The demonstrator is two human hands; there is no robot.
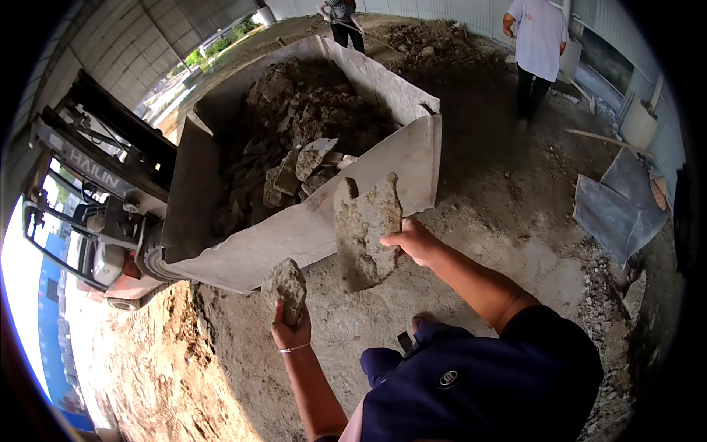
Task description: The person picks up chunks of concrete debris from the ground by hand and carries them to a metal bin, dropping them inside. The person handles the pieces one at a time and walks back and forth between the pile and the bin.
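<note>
My left hand is closed around the lower end of a rough grey chunk of concrete, held up in front of the near wall of a big metal bucket. In my right hand is a larger, flat slab of broken concrete, gripped by its right edge. The slab stands upright and hides part of the bucket's wall. Inside the bucket lies a heap of dark soil with several broken concrete pieces on its near side.
A loader or forklift stands at the left, against the bucket. Beyond the bucket, one person holds a long-handled tool near a dirt pile. Another person stands at the far right. Bent grey sheeting lies on the right.
</note>
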